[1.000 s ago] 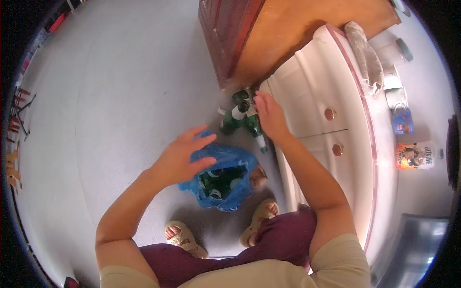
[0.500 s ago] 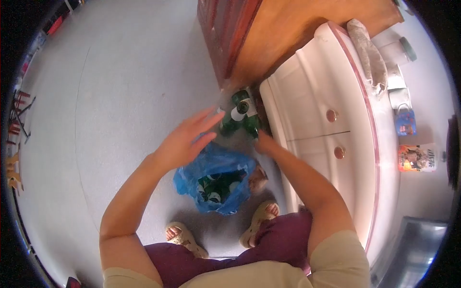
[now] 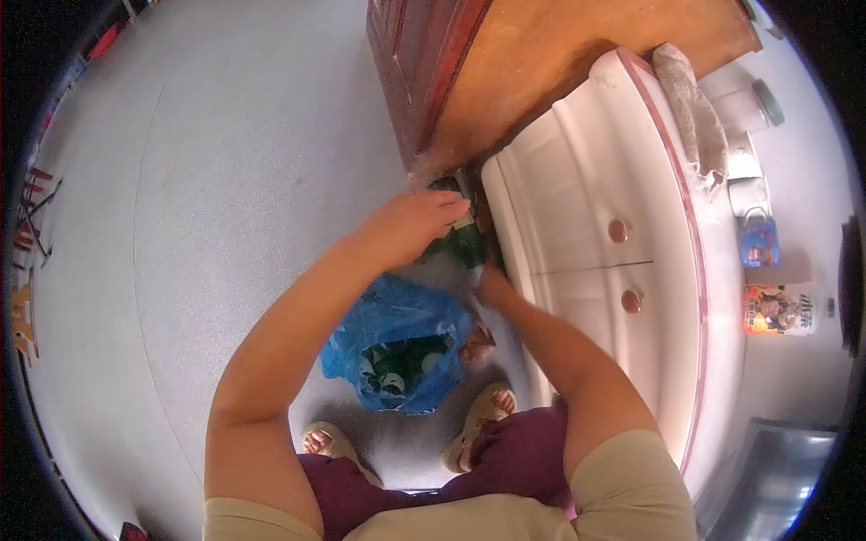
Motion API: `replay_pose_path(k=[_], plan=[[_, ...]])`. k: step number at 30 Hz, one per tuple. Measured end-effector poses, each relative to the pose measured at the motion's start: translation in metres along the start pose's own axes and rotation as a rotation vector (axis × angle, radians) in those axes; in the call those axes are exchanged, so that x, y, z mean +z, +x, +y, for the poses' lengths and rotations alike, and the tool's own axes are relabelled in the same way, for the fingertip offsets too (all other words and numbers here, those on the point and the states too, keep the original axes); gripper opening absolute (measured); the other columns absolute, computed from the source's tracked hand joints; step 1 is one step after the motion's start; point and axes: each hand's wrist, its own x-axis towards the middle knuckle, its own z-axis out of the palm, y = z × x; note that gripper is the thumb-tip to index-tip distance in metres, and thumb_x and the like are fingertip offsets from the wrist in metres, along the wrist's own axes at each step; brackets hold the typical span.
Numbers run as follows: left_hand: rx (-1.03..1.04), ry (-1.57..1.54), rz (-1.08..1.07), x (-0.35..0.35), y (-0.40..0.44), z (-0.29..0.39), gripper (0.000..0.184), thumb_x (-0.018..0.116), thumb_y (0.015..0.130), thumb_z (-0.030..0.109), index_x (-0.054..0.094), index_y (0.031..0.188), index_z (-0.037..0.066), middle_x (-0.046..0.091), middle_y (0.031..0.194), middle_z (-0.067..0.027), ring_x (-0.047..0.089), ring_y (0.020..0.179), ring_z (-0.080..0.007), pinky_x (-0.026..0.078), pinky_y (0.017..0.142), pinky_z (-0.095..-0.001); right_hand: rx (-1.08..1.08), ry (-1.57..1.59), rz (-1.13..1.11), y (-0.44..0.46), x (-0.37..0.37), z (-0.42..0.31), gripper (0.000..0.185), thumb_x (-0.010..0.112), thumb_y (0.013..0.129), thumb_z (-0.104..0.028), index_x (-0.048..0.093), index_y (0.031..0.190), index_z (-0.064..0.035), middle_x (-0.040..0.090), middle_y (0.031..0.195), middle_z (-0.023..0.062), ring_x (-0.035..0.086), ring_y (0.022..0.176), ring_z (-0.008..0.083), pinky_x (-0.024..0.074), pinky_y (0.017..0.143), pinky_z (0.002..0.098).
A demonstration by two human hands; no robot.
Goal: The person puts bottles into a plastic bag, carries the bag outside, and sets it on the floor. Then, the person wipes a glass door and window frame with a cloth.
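Green glass bottles [image 3: 465, 242] stand or lie close together on the floor between the brown cabinet and the white one. My left hand [image 3: 417, 223] reaches over them, its fingers together against a bottle and hiding part of the group. At the neck end of one bottle is my right hand [image 3: 493, 287], closed around it. Nearer my feet, a blue plastic bag [image 3: 372, 317] sits open on the floor with several green bottles [image 3: 406, 359] inside.
A white cabinet [image 3: 577, 198] with round knobs runs along the right side. Beyond the bottles stands a brown wooden cabinet [image 3: 532, 72]. A brownish object [image 3: 476, 345] lies right of the bag. Jars, a cloth and a printed pouch [image 3: 778, 309] rest on the white cabinet's top.
My left hand has moved forward and right from above the bag to the bottles. My right hand has come down from beside the bottles and closed on a bottle's neck.
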Motion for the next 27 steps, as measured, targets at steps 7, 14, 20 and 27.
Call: replay_pose_path(k=[7, 14, 20, 27], plan=[[-0.215, -0.137, 0.044, 0.007, -0.017, -0.012, 0.03, 0.066, 0.077, 0.012, 0.051, 0.102, 0.01, 0.06, 0.091, -0.0152, 0.058, 0.089, -0.0374, 0.047, 0.075, -0.0438, -0.026, -0.057, -0.025, -0.025, -0.029, -0.038, 0.057, 0.069, 0.072, -0.022, 0.047, 0.115, 0.0086, 0.057, 0.111, 0.0284, 0.057, 0.104, 0.039, 0.0469, 0.089, 0.0441], [-0.289, -0.19, 0.189, -0.017, -0.051, -0.014, 0.028, 0.068, 0.077, 0.014, 0.052, 0.1, 0.011, 0.061, 0.081, -0.0143, 0.06, 0.074, -0.0347, 0.046, 0.064, -0.041, 0.026, 0.071, 0.096, -0.052, -0.098, -0.079, 0.049, 0.064, 0.077, -0.032, 0.051, 0.109, 0.0035, 0.061, 0.105, 0.0249, 0.059, 0.099, 0.0394, 0.0479, 0.085, 0.0466], [-0.308, -0.143, 0.212, -0.039, -0.061, -0.009, 0.028, 0.068, 0.077, 0.01, 0.053, 0.102, 0.01, 0.062, 0.084, -0.0137, 0.062, 0.074, -0.0315, 0.048, 0.064, -0.0383, -0.059, -0.013, 0.304, -0.072, -0.148, -0.108, 0.042, 0.06, 0.08, -0.034, 0.055, 0.103, 0.0009, 0.062, 0.094, 0.0239, 0.061, 0.091, 0.0386, 0.0479, 0.077, 0.0478], [-0.381, -0.198, 0.258, -0.054, -0.075, -0.006, 0.026, 0.067, 0.078, 0.008, 0.053, 0.1, 0.01, 0.063, 0.081, -0.0141, 0.063, 0.074, -0.0311, 0.049, 0.065, -0.0382, -0.188, -0.023, 0.689, -0.08, -0.18, -0.131, 0.038, 0.063, 0.078, -0.038, 0.061, 0.094, -0.0041, 0.064, 0.074, 0.018, 0.064, 0.072, 0.0358, 0.0494, 0.068, 0.0463]])
